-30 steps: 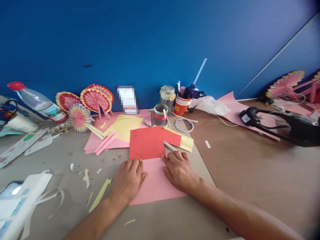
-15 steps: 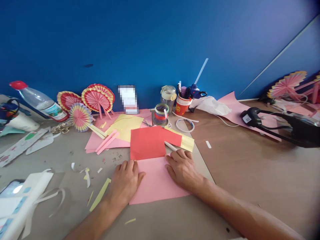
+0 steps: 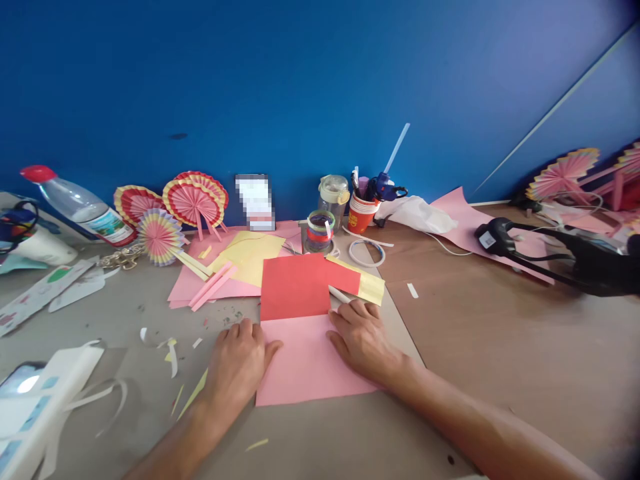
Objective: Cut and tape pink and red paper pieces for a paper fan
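Observation:
A pink sheet of paper (image 3: 305, 363) lies flat on the table in front of me. At its left edge rests my left hand (image 3: 239, 357), thumb spread away from the bent fingers and reaching over the paper. My right hand (image 3: 364, 339) lies on the right part of the sheet, thumb and forefinger apart on its surface and nothing visibly gripped. Directly beyond the sheet is a red piece of paper (image 3: 295, 287). A second red strip (image 3: 344, 276) and a yellow strip (image 3: 373, 288) stick out to its right. A white rod (image 3: 340, 294) lies just past my right fingers.
Folded paper fans (image 3: 195, 200) lean against the blue wall at the back. Beside them stand a phone (image 3: 255, 203), a roll of tape (image 3: 320, 230) and a red cup of tools (image 3: 363, 212). Paper scraps (image 3: 173, 357) litter the left; a black headset-like device (image 3: 550, 260) lies right.
My left hand has slid slightly left, off more of the pink sheet. My right hand stays nearly in place. The view has shifted a little.

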### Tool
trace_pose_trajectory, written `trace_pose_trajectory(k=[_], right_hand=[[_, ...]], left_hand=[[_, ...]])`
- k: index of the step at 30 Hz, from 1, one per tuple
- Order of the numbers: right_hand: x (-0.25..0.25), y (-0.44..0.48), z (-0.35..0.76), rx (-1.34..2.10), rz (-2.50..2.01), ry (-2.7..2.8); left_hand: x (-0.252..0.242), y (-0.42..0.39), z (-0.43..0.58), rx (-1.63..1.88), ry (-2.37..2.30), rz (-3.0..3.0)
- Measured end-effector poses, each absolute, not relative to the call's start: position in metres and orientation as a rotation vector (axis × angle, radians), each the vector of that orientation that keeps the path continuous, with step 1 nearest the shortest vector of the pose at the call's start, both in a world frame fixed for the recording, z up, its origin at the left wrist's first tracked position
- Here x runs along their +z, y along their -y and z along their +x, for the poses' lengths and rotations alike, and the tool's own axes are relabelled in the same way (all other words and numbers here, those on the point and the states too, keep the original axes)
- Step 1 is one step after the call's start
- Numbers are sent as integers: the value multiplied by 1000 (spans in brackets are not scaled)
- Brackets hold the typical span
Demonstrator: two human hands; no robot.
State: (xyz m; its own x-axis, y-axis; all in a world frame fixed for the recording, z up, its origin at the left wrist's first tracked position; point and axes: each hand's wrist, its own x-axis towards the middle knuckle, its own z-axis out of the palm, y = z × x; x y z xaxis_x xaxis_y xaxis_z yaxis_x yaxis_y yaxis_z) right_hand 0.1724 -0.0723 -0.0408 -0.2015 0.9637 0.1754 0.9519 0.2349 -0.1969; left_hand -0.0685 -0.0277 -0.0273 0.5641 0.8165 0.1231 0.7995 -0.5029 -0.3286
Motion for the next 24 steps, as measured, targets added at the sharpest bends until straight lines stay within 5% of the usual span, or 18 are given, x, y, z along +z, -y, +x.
trace_pose_trajectory(k=[10,19,24], right_hand=[[-43,68,174,151,-1684,2306],[-31,59,188,644,-1480,1925],[-28,47,201,482,-1647,1682]], left_hand=[[-31,15,-71,-522,1087,-2640],[-40,20,-63,-401,989,-2830],[-39,19,-64,-415,939,-2811]])
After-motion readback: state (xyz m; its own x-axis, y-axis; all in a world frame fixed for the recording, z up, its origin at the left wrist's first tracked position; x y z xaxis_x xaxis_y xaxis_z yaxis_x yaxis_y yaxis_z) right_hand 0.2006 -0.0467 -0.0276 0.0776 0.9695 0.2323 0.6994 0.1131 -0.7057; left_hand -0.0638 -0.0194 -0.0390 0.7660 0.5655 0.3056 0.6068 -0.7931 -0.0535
